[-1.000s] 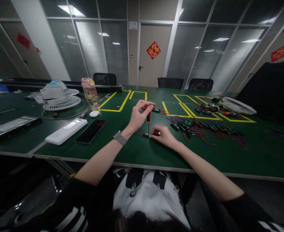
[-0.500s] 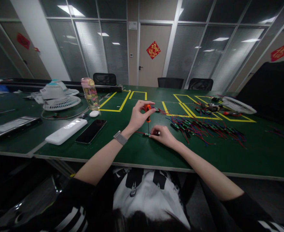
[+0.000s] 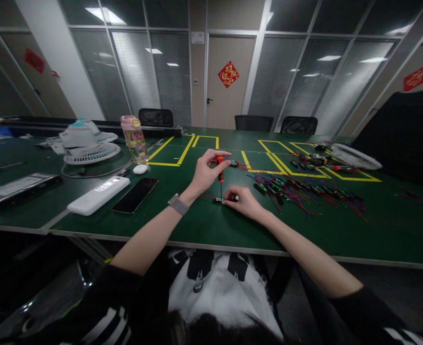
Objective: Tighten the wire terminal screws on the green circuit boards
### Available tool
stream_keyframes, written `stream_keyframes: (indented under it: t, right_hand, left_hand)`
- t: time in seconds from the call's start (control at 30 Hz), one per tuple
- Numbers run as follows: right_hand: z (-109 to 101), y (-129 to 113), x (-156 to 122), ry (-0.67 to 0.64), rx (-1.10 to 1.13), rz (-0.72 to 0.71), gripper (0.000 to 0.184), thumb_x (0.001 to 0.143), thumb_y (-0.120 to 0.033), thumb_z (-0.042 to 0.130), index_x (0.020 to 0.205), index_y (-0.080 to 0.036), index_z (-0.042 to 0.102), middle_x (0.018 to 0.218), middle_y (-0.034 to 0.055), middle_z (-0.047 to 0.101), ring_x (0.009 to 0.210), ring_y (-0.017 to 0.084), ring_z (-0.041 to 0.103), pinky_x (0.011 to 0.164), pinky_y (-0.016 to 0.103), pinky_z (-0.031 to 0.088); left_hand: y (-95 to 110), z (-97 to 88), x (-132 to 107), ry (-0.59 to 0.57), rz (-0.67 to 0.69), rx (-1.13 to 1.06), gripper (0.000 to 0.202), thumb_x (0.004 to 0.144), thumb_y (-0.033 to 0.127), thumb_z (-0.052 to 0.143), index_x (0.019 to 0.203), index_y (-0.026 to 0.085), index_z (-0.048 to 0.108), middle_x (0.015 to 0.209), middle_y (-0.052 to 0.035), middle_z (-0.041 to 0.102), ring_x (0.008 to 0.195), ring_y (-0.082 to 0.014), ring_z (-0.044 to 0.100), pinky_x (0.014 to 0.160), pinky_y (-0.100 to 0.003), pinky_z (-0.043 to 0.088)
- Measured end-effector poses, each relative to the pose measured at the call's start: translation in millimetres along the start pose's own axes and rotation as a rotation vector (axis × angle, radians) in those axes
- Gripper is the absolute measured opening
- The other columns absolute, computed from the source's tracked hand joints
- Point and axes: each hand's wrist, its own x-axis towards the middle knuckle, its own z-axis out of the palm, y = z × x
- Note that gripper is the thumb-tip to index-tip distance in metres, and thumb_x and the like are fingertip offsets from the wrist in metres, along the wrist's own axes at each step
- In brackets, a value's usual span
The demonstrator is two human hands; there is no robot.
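My left hand is closed around the orange and black handle of a screwdriver. The screwdriver stands upright, its thin shaft reaching down to a small green circuit board on the table. With its fingertips my right hand pinches the right end of that board and holds it against the table top. Red wire runs out of the board's left side. Just beyond my left hand lies another small board with red and dark wires. The exact spot where the tip meets the board is too small to make out.
A pile of wired circuit boards spreads to the right of my hands. On the left are a black phone, a white power bank, a bottle and white fan parts. Yellow tape marks the green table.
The screwdriver's handle has turned slightly in my left fingers. Both hands and the board stay in the same place.
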Motion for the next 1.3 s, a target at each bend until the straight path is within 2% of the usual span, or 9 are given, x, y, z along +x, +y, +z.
stream_keyframes:
  t: [0.1, 0.23, 0.37, 0.53, 0.77, 0.87, 1.03, 1.23, 1.3]
  right_hand:
    - [-0.3, 0.3, -0.3, -0.002, 0.001, -0.007, 0.009, 0.075, -0.019, 0.069, 0.073, -0.016, 0.061, 0.069, 0.0, 0.061, 0.063, 0.012, 0.055, 0.06, 0.023, 0.042]
    - [-0.9, -0.4, -0.4, -0.003, -0.005, -0.004, 0.009, 0.075, -0.019, 0.069, 0.073, -0.016, 0.062, 0.069, 0.0, 0.061, 0.063, 0.012, 0.055, 0.06, 0.023, 0.042]
    - [-0.7, -0.2, -0.5, -0.001, -0.01, -0.003, 0.008, 0.075, -0.018, 0.07, 0.073, -0.016, 0.062, 0.07, 0.0003, 0.061, 0.063, 0.012, 0.055, 0.061, 0.023, 0.042]
    - [-1.3, 0.2, -1.2, 0.001, -0.01, -0.007, 0.008, 0.074, -0.019, 0.07, 0.073, -0.016, 0.062, 0.07, 0.0002, 0.061, 0.063, 0.013, 0.055, 0.06, 0.023, 0.042]
    - [-1.0, -1.1, -1.3, -0.002, -0.014, -0.012, 0.009, 0.075, -0.019, 0.07, 0.073, -0.016, 0.061, 0.07, 0.0004, 0.061, 0.063, 0.012, 0.054, 0.061, 0.023, 0.042]
    - [-0.7, -1.7, -0.7, -0.008, -0.016, -0.003, 0.009, 0.075, -0.019, 0.07, 0.073, -0.015, 0.061, 0.07, 0.0005, 0.061, 0.063, 0.012, 0.054, 0.06, 0.023, 0.042]
    - [-1.3, -2.8, -0.4, -0.002, -0.012, -0.006, 0.009, 0.075, -0.019, 0.07, 0.072, -0.016, 0.061, 0.07, 0.0005, 0.061, 0.063, 0.012, 0.054, 0.06, 0.023, 0.042]
    - [-1.7, -1.9, -0.8, -0.007, -0.009, -0.01, 0.009, 0.076, -0.019, 0.069, 0.073, -0.016, 0.062, 0.07, 0.0007, 0.061, 0.064, 0.013, 0.055, 0.061, 0.023, 0.042]
    - [-1.7, -1.9, -0.8, -0.005, -0.009, -0.013, 0.008, 0.075, -0.019, 0.069, 0.073, -0.016, 0.062, 0.07, 0.0007, 0.061, 0.063, 0.012, 0.054, 0.061, 0.023, 0.042]
  left_hand:
    - [-1.1, -0.2, 0.7, 0.015, -0.004, 0.039, 0.019, 0.084, 0.028, 0.06, 0.099, 0.02, 0.069, 0.104, -0.006, 0.064, 0.093, -0.0151, 0.061, 0.083, -0.029, 0.049]
    - [-2.2, 1.1, 2.7, -0.054, -0.066, -0.132, 0.032, 0.09, 0.019, 0.043, 0.116, 0.02, 0.062, 0.119, -0.0081, 0.063, 0.103, -0.0171, 0.062, 0.092, -0.035, 0.047]
    - [-1.8, 2.7, 1.2, -0.058, -0.084, -0.195, 0.033, 0.087, 0.023, 0.055, 0.118, 0.018, 0.06, 0.109, -0.0092, 0.067, 0.096, -0.017, 0.066, 0.089, -0.034, 0.05]
    - [-0.1, 1.2, -1.4, 0.054, 0.046, 0.077, 0.024, 0.077, 0.029, 0.07, 0.1, 0.022, 0.069, 0.099, -0.0041, 0.065, 0.087, -0.0138, 0.062, 0.081, -0.029, 0.05]
    - [-0.5, 3.2, -0.3, 0.008, -0.051, -0.134, 0.031, 0.093, 0.019, 0.04, 0.113, 0.018, 0.063, 0.108, -0.0071, 0.069, 0.099, -0.0151, 0.066, 0.092, -0.035, 0.05]
    - [1.4, 5.2, -1.3, 0.017, -0.068, -0.127, 0.028, 0.09, 0.025, 0.051, 0.115, 0.017, 0.062, 0.105, -0.0077, 0.07, 0.093, -0.0151, 0.067, 0.086, -0.033, 0.052]
    - [1.9, 4.4, -2.8, 0.098, 0.049, 0.08, 0.021, 0.078, 0.029, 0.069, 0.097, 0.02, 0.07, 0.095, -0.0043, 0.065, 0.084, -0.0127, 0.061, 0.076, -0.027, 0.051]
    - [-1.9, 2.8, -1.2, 0.032, -0.005, -0.101, 0.031, 0.092, 0.018, 0.041, 0.111, 0.021, 0.065, 0.116, -0.0065, 0.065, 0.1, -0.0147, 0.065, 0.094, -0.034, 0.049]
    - [-0.9, 4.1, -1.4, 0.008, -0.052, -0.168, 0.031, 0.092, 0.02, 0.042, 0.117, 0.019, 0.061, 0.118, -0.0082, 0.066, 0.102, -0.0166, 0.066, 0.095, -0.037, 0.049]
